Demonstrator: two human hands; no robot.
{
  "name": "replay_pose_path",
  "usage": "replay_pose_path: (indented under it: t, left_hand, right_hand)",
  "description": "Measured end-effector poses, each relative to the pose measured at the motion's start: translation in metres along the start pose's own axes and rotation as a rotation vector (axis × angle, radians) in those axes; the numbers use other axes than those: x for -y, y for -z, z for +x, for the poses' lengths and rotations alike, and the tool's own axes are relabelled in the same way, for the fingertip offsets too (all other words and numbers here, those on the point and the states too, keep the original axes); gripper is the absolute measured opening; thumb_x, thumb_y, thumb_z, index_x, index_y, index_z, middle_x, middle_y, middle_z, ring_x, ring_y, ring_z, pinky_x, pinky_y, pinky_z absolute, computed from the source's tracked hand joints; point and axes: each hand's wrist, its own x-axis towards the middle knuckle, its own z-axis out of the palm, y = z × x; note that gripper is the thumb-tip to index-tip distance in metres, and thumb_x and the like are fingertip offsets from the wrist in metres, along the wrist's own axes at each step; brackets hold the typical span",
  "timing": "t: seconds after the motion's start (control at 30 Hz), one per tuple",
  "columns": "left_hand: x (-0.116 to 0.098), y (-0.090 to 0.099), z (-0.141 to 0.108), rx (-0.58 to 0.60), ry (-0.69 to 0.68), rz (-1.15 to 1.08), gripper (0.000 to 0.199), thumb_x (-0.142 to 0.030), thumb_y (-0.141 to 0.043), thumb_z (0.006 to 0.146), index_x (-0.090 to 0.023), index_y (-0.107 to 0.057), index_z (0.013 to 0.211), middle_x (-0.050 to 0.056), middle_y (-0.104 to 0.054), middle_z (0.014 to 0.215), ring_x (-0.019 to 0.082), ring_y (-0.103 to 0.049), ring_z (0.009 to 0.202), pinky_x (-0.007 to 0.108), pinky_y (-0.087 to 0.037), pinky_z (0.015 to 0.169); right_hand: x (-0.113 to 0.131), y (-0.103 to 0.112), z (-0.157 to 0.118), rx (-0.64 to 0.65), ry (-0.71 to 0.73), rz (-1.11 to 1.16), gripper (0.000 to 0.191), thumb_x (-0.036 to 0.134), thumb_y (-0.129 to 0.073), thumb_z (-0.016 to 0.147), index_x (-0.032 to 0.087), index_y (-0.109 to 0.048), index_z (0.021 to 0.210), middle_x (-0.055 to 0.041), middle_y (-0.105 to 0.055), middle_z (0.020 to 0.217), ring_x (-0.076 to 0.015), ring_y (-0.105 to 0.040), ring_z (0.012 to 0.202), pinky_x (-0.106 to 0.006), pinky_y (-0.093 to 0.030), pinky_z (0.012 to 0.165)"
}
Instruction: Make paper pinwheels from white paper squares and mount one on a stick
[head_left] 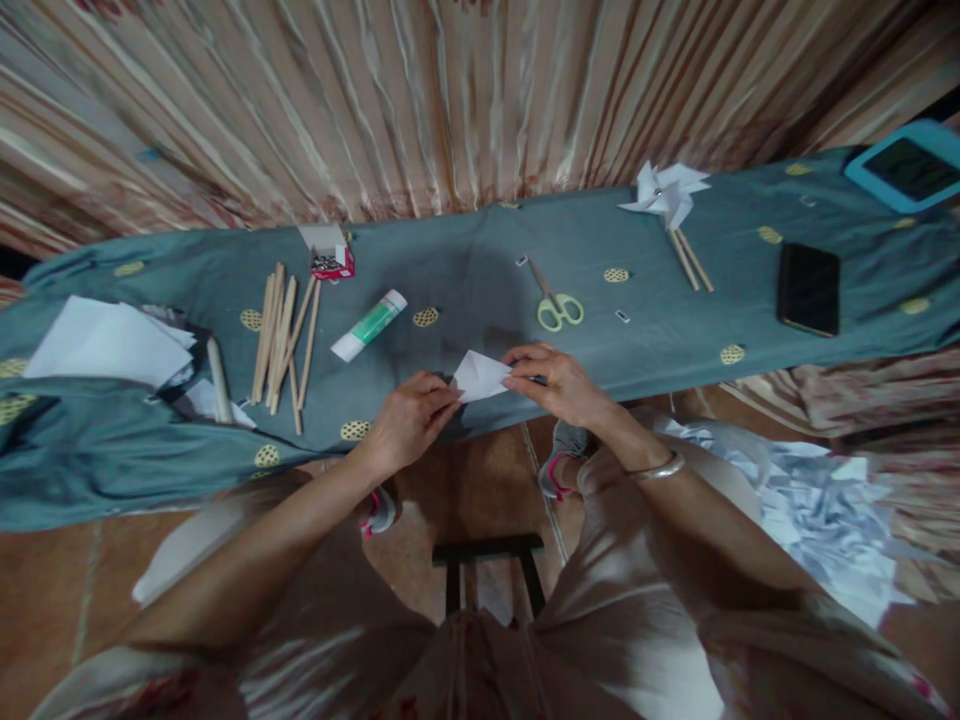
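Note:
A small folded white paper [480, 377] is held between both hands above the table's front edge. My left hand [412, 418] pinches its left corner, fingers closed. At the right corner, my right hand [559, 382] grips the paper between thumb and fingers; a silver bangle circles that wrist. Just beyond the paper, to the left, lies a green and white glue stick [370, 325]. Scissors with light green handles [555, 303] rest beyond my right hand.
On the green cloth [480, 250] are wooden sticks [281, 335], a small red box [332, 262], white sheets [109, 342], paper pinwheels [666, 192], a black phone [808, 289] and a blue-framed tablet [907, 165]. Crumpled white paper [817, 520] lies below, right. A curtain hangs behind.

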Motion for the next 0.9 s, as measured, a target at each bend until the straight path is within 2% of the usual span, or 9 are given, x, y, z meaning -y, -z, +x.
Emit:
replay_pose_path:
  t: [0.1, 0.23, 0.3, 0.4, 0.5, 0.57, 0.7, 0.9]
  left_hand:
    - [0.002, -0.004, 0.000, 0.018, 0.106, -0.042, 0.022, -0.024, -0.053, 0.097, -0.015, -0.072, 0.101, 0.007, -0.070, 0.085, 0.019, -0.064, 0.081, 0.031, -0.055, 0.074]
    - [0.002, -0.006, 0.002, 0.016, 0.224, -0.054, 0.032, -0.023, -0.055, 0.095, -0.017, -0.062, 0.126, 0.004, -0.071, 0.087, 0.019, -0.066, 0.081, 0.033, -0.056, 0.077]
    - [0.000, -0.005, 0.003, -0.014, 0.179, 0.011, 0.039, -0.022, -0.055, 0.095, -0.015, -0.055, 0.134, 0.008, -0.072, 0.097, 0.021, -0.067, 0.090, 0.036, -0.056, 0.082]
    - [-0.008, -0.002, 0.005, -0.021, -0.017, 0.210, 0.041, -0.015, -0.053, 0.096, -0.015, -0.053, 0.136, 0.016, -0.067, 0.125, 0.027, -0.061, 0.116, 0.043, -0.052, 0.095]
    - [-0.018, -0.003, 0.005, 0.057, -0.205, 0.339, 0.041, -0.009, -0.048, 0.097, -0.019, -0.054, 0.136, 0.014, -0.062, 0.138, 0.025, -0.054, 0.132, 0.043, -0.046, 0.107]
    - [-0.023, -0.008, 0.003, 0.114, -0.269, 0.359, 0.040, -0.009, -0.047, 0.097, -0.015, -0.054, 0.136, 0.014, -0.060, 0.141, 0.024, -0.050, 0.137, 0.042, -0.042, 0.112]
    - [-0.026, -0.022, -0.003, 0.202, -0.217, 0.341, 0.050, -0.018, -0.053, 0.096, -0.007, -0.044, 0.144, 0.021, -0.048, 0.151, 0.030, -0.036, 0.148, 0.047, -0.036, 0.119]
    - [-0.025, -0.029, -0.010, 0.254, -0.137, 0.267, 0.067, -0.024, -0.057, 0.094, -0.009, -0.027, 0.153, 0.022, -0.035, 0.159, 0.032, -0.023, 0.152, 0.052, -0.032, 0.121]
  right_hand:
    - [0.000, -0.004, 0.003, -0.059, -0.052, 0.022, 0.014, 0.028, -0.068, 0.087, 0.023, -0.077, 0.078, -0.0055, -0.074, 0.104, -0.0215, -0.063, 0.097, -0.039, -0.048, 0.092]
    - [-0.001, -0.008, 0.006, -0.112, -0.127, 0.079, 0.012, 0.029, -0.070, 0.084, 0.022, -0.073, 0.074, -0.0051, -0.075, 0.101, -0.0213, -0.065, 0.098, -0.036, -0.049, 0.086]
    - [-0.002, -0.009, 0.007, -0.124, -0.150, 0.096, 0.012, 0.029, -0.071, 0.083, 0.022, -0.072, 0.074, -0.0050, -0.075, 0.100, -0.0208, -0.066, 0.097, -0.035, -0.049, 0.084]
    - [0.000, -0.009, 0.009, -0.131, -0.160, 0.089, 0.012, 0.029, -0.071, 0.082, 0.022, -0.072, 0.073, -0.0046, -0.075, 0.097, -0.0200, -0.066, 0.094, -0.034, -0.049, 0.083]
    - [0.002, -0.009, 0.010, -0.132, -0.153, 0.065, 0.013, 0.027, -0.071, 0.082, 0.021, -0.071, 0.071, -0.0049, -0.075, 0.096, -0.0200, -0.066, 0.094, -0.033, -0.049, 0.082]
    - [0.003, -0.008, 0.011, -0.131, -0.143, 0.042, 0.013, 0.026, -0.071, 0.082, 0.021, -0.071, 0.071, -0.0048, -0.075, 0.095, -0.0201, -0.066, 0.093, -0.034, -0.050, 0.082]
    - [0.003, -0.009, 0.013, -0.137, -0.125, 0.008, 0.013, 0.025, -0.071, 0.083, 0.022, -0.071, 0.070, -0.0042, -0.075, 0.093, -0.0196, -0.067, 0.091, -0.035, -0.050, 0.086]
    - [0.001, -0.002, 0.013, -0.116, -0.134, 0.022, 0.011, 0.028, -0.073, 0.081, 0.022, -0.072, 0.072, -0.0058, -0.075, 0.100, -0.0212, -0.068, 0.096, -0.037, -0.051, 0.089]
